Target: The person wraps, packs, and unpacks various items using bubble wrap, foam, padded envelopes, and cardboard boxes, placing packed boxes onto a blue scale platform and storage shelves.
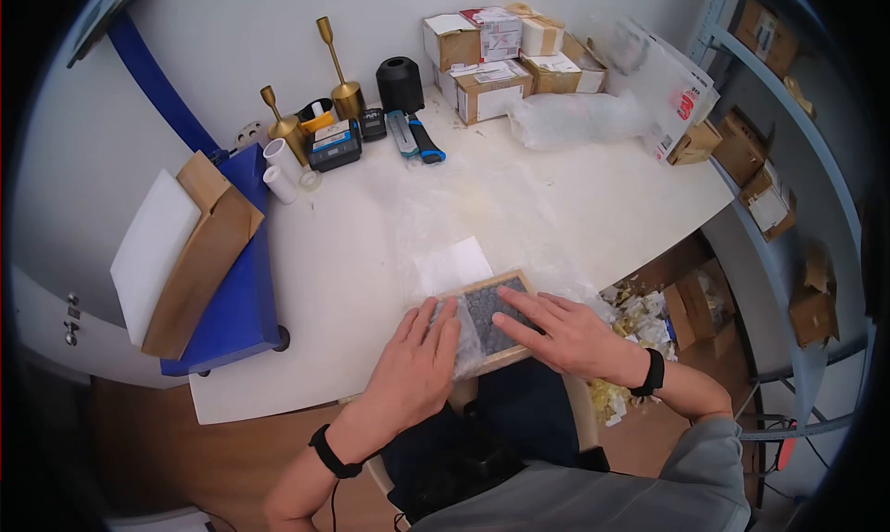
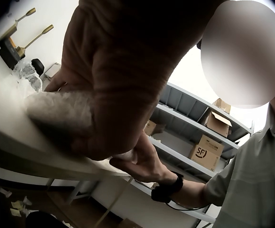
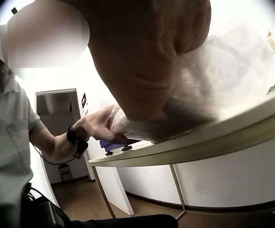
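A shallow, light wood-edged box (image 1: 508, 354) with a dark grey, bumpy-looking face lies at the table's front edge, with clear bubble wrap (image 1: 469, 337) over its left part. My left hand (image 1: 417, 358) grips the left side, fingers laid over the wrap on top. On the right side, my right hand (image 1: 565, 335) holds the box with its fingers spread over the grey face; its thumb is hidden in the head view. Both wrist views show the wrapped box (image 2: 64, 111) between fingers and thumb. Behind it lies a white sheet (image 1: 454, 265).
Clear wrap spreads over the white table (image 1: 334, 254). A blue scale-like stand (image 1: 236, 291) bearing cardboard and white foam is at left. Brass candlesticks (image 1: 348, 96), a label printer (image 1: 334, 145) and a blue-black cutter (image 1: 425, 143) stand behind. Small cartons (image 1: 491, 92) are at back; shelves (image 1: 769, 217) at right.
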Available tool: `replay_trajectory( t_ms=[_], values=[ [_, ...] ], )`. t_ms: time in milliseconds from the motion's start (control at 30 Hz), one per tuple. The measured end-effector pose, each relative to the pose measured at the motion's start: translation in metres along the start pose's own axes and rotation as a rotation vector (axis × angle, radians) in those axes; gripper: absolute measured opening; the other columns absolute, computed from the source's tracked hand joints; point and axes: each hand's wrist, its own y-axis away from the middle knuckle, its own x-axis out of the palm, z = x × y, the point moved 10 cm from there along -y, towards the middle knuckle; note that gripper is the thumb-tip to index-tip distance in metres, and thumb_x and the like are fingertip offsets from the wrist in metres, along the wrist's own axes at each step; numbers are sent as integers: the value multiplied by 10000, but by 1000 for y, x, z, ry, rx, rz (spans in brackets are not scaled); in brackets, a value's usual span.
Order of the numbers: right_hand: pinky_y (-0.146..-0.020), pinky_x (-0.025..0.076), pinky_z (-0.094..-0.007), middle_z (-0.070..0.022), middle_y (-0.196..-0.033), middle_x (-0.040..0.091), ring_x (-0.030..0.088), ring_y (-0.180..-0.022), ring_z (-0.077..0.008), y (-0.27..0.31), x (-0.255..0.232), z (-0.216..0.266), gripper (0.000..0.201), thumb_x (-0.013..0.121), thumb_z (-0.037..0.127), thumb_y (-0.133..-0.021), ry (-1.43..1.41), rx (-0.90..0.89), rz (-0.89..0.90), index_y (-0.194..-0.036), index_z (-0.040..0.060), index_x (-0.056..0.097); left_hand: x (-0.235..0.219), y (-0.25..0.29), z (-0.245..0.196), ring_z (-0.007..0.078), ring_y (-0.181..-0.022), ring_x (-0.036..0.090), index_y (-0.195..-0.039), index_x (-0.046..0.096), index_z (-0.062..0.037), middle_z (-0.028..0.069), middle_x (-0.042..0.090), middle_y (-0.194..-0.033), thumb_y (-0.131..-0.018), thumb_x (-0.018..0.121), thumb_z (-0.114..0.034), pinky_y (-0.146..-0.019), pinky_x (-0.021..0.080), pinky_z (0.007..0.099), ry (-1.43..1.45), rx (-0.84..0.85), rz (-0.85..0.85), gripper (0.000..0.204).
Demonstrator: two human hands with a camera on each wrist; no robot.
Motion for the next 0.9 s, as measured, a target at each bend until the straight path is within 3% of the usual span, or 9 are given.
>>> replay_trajectory(
  t_ms=[133,200,333,433,500,567,700,767,900],
  values=[
    [-1097,496,-486,-119,-1601,464,511,-1406,-334,-40,-38,21,715,635,111,-928,181,-194,37,-1599,208,406,-18,-6,12,457,-1438,436,-1569,287,91,292,439,-1543,-710,838,-74,-1202,378,486,171,3,49,1033],
    [-1109,490,-488,-97,-1610,455,511,-1406,-332,-39,-6,8,717,654,94,-901,-24,-181,72,-1576,193,432,-14,-9,32,443,-1462,419,-1617,201,53,274,437,-1558,-783,816,-114,-1232,345,465,555,-206,231,1050],
    [-1125,485,-494,-86,-1609,453,496,-1420,-327,-36,4,2,692,673,80,-875,-163,-203,136,-1530,168,469,-30,-8,51,427,-1483,406,-1621,236,38,267,430,-1575,-898,754,-221,-1244,321,444,754,-164,285,926],
    [-1135,463,-501,-108,-1598,465,502,-1422,-349,-34,3,9,586,614,91,-940,-104,-209,159,-1505,161,475,-28,-31,105,419,-1514,367,-1601,285,56,294,403,-1591,-988,668,-363,-1254,293,427,738,-157,-86,835],
    [-1132,466,-505,-106,-1598,466,505,-1417,-343,-32,7,10,600,627,98,-932,-60,-225,148,-1507,160,471,-17,-39,158,417,-1446,466,-1547,381,70,319,494,-1507,-1015,628,-421,-1190,379,437,242,-550,-326,765],
    [-1129,469,-509,-104,-1598,466,509,-1412,-338,-29,10,11,613,641,106,-924,-13,-243,136,-1509,160,468,-4,-54,197,441,-1263,615,-1416,525,84,294,663,-1293,-1005,640,-469,-1060,480,485,318,-812,-276,699],
    [-1120,478,-526,-99,-1591,470,502,-1409,-319,-21,13,15,639,684,143,-901,31,-306,121,-1503,172,471,5,-90,240,435,-1061,708,-1230,631,61,293,718,-1153,-987,690,-383,-943,540,519,350,-928,-329,510],
    [-1119,479,-529,-98,-1584,475,496,-1410,-314,-18,14,15,638,696,158,-897,47,-331,103,-1496,175,476,43,-107,287,249,-822,728,-1135,677,16,112,746,-950,-966,753,-325,-684,578,377,697,-921,-385,387],
    [-1128,475,-536,-94,-1554,497,503,-1403,-316,-12,9,16,589,699,179,-906,15,-365,51,-1461,177,502,22,-106,294,173,-731,682,-1080,662,-22,63,686,-901,-965,772,-293,-609,568,311,1268,-929,-617,314]
  ],
)
